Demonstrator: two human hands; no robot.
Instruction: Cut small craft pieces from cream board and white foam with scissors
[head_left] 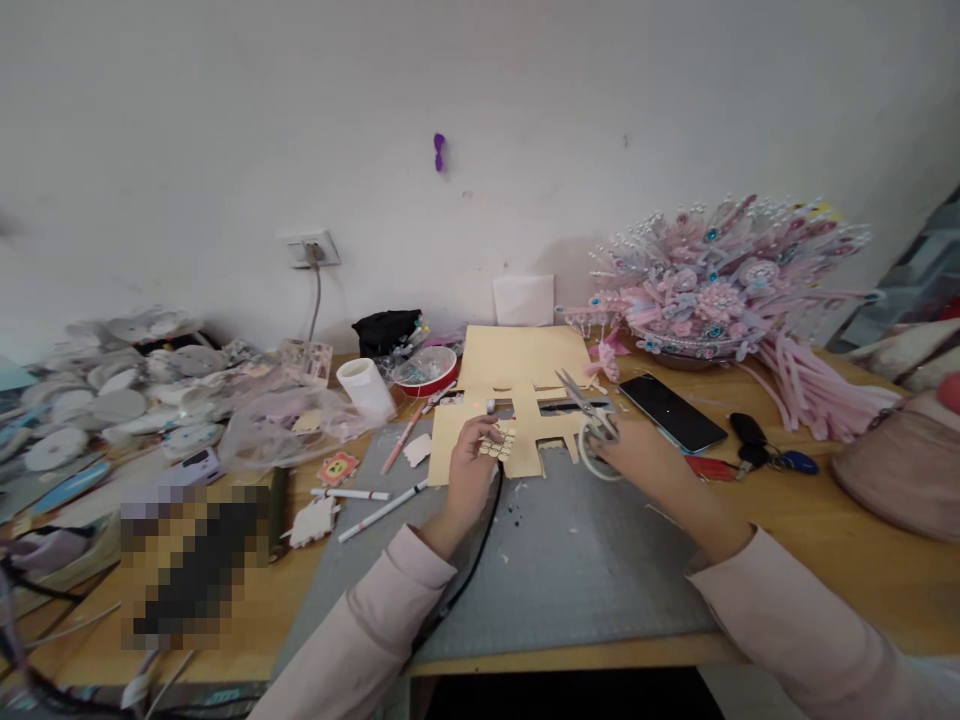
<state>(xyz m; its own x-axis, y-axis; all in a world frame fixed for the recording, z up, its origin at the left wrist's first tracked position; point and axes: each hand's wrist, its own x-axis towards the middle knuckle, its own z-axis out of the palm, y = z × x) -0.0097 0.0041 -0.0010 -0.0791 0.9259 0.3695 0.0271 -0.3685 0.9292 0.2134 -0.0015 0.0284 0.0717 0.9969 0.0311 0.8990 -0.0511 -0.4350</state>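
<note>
Currently, scissors (583, 400) sit in my right hand (628, 448), fingers closed about the handles; the long axis slants away from me and leftward, tips pointing up-left over the cut-out cream card (529, 355), the pale loops nearest me. Blades look slightly parted. My left hand (471, 462) has thumb and fingers pinched on a small cream piece (498, 440) marked with dark-lined squares, left of the scissors and above the near part of the card; its marked face is toward me, its long axis I cannot tell. Surface: grey mat (570, 570) on a wooden desk (795, 520), a few dark crumbs and pale scraps near the middle. Two white pens (382, 512) lie at left. Right side: black phone (673, 412), long axis slanting toward my right, keys (754, 445) just beside it, and a big pink beaded headdress (705, 290) behind. Far left, heaped white pieces (105, 400). Room: pale wall (525, 120), a plugged socket (311, 249), a purple scrap (439, 152) higher up.
</note>
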